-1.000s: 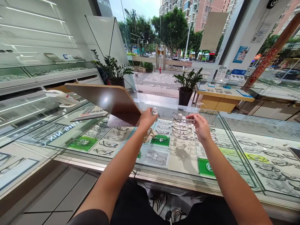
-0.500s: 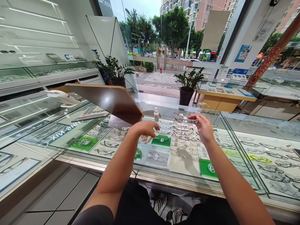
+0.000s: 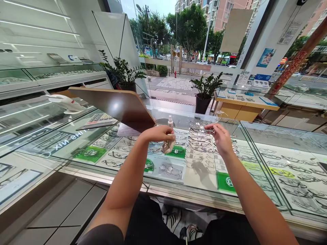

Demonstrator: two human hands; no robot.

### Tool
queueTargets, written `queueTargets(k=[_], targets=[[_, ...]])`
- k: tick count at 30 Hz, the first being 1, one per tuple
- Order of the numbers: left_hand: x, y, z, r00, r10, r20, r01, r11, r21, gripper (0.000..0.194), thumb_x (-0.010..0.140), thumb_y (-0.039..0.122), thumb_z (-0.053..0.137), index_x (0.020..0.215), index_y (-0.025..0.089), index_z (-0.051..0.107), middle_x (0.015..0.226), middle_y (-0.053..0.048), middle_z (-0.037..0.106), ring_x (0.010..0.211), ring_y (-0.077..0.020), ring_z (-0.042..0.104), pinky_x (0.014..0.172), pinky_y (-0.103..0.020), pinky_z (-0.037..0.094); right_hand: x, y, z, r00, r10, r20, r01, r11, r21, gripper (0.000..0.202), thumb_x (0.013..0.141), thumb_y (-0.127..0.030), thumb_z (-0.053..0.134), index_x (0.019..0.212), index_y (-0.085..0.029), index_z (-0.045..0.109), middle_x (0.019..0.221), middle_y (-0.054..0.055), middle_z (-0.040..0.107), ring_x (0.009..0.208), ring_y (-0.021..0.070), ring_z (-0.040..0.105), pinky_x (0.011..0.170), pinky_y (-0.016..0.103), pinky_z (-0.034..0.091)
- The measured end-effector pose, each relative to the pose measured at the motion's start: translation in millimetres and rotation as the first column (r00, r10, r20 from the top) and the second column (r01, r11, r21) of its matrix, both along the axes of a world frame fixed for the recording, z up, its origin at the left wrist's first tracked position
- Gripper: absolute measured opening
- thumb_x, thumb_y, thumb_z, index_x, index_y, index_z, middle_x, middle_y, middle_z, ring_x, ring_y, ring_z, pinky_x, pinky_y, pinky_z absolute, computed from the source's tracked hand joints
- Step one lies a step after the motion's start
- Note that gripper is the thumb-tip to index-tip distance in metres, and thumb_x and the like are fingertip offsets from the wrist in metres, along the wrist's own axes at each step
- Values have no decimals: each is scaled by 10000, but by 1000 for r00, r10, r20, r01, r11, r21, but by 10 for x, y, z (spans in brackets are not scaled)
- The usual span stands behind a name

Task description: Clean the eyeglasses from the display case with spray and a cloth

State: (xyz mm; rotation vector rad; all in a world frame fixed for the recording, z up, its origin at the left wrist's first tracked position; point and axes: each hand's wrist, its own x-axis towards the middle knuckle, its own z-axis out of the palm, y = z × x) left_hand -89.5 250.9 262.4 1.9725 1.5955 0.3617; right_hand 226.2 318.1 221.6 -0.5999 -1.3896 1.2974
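Over the middle of the glass counter (image 3: 196,193), the right hand (image 3: 221,135) pinches a pair of clear-looking glasses (image 3: 221,113) between thumb and fingers, a narrow grip, though much of their outline is too faint to trace. To its left, the left hand (image 3: 162,132) now has a crumpled cloth (image 3: 168,146) gathered in its downturned fingers; half a second ago the cloth lay low beneath that hand, and a second ago the fingers were at the spray bottle (image 3: 170,120). So the bottle now stands upright on its own just beyond the left hand, and both hands are occupied, cloth and glasses near each other but apart. Under the glass, between the hands, lie rows of frames (image 3: 200,139), with a green card (image 3: 178,152) partly behind the cloth. Farther left, a brown board (image 3: 114,105) tilts over the counter; on the far side stands a potted plant (image 3: 203,102).
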Motion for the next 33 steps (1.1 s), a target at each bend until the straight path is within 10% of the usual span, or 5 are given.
queueTargets(k=[5,17,25,33], targets=[[23,-5,27,934,29,356,-71,992,105,372,888,547,718,913,180,659,851,-35,670,766,-172,599,680,-265,468,-1,-9,-5,1000,21,18,-21,1000,15,251,968,-458,666,934,-261,818,1064,60,771,1082,244,683,916,377,527],[647,109,-160,448,177,876,-389,921,13,486,747,532,879,867,206,540,669,44,601,521,-94,541,481,-204,400,-85,-300,87,942,332,43,-333,943,6,259,993,-458,685,959,-259,847,1093,63,770,1113,234,674,1009,393,560],[996,22,-257,408,165,898,-554,827,100,466,842,547,792,840,228,453,620,84,511,496,-73,437,480,-190,332,-197,-502,133,876,440,-196,-470,870,-148,247,955,-470,746,941,-244,842,1080,70,779,1116,257,688,1091,552,582],[1030,-52,-200,391,29,920,-434,887,156,437,840,472,817,1107,233,568,875,23,632,661,-112,572,598,-230,471,-178,-508,189,908,355,-221,-390,910,-141,239,974,-446,701,947,-254,841,1084,61,798,1135,244,691,1073,446,574]])
